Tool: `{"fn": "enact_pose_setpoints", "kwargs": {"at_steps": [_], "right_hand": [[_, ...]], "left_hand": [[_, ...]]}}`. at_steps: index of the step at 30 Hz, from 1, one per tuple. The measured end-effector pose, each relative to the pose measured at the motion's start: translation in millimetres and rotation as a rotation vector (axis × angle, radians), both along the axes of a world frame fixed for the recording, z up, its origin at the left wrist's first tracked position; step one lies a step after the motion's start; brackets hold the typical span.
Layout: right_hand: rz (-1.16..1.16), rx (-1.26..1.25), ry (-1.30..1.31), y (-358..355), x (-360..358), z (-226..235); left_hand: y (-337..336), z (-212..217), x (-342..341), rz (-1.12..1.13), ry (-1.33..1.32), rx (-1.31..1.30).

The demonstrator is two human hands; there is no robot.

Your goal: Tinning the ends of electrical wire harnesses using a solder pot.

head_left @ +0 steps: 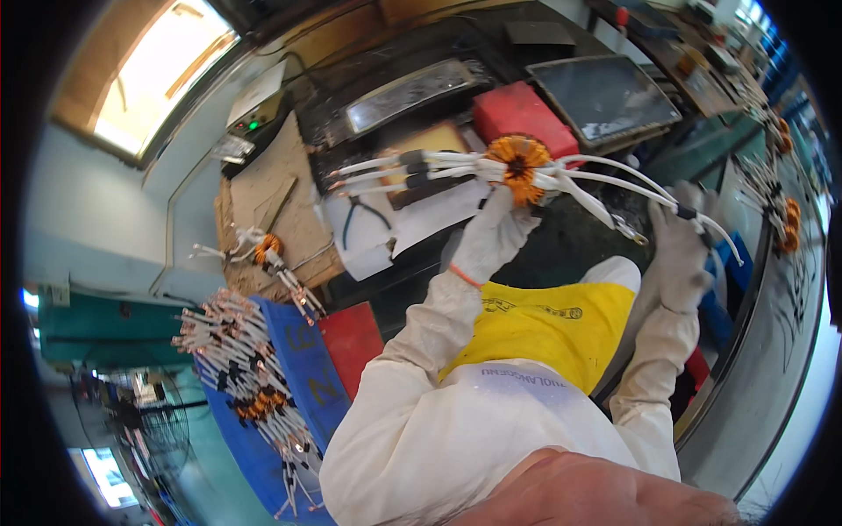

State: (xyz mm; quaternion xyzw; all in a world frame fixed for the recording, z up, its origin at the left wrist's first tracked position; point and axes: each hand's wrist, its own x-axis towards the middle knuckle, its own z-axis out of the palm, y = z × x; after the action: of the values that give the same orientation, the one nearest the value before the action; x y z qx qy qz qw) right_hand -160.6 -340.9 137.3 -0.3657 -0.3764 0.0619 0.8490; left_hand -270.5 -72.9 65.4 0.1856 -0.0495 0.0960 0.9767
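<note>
Overhead, left hand (493, 235) grip clasping orange coil (518, 165), right hand (682, 254) grip pinching its white lead (614, 180)

Coil core (518, 163): orange-wound ring (toroid), held up in the air above the dark surface, its face turned toward the camera.
Left-side leads (395, 167): several white sleeved wires with black bands, fanning out leftward, roughly level.
Right-side leads (614, 180): white wires curving rightward and down; one ends in a metal lug.
Support: gripped just below the ring, and at the far lead end.
</note>
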Motion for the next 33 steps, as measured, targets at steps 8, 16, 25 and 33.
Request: {"fn": "enact_pose_setpoints", "kwargs": {"at_steps": [8,16,25,33], "right_hand": [[0.257,0.272,0.152,-17.5,1.2,58.6],[-0.788,-0.566,0.066,2.6,-24.7,68.6],[-0.467,-0.575,-0.028,43.6,-25.3,94.9],[-0.469,-0.681,-0.081,67.3,-27.0,99.7]], "left_hand": [[-10.5,-0.7,9.0,-0.125,0.042,-0.114],[6.3,25.7,29.2,-0.064,0.048,-0.297],[16.5,24.4,42.1,-0.020,-0.021,-0.438],[28.2,26.4,46.7,0.000,-0.073,-0.573]]}}
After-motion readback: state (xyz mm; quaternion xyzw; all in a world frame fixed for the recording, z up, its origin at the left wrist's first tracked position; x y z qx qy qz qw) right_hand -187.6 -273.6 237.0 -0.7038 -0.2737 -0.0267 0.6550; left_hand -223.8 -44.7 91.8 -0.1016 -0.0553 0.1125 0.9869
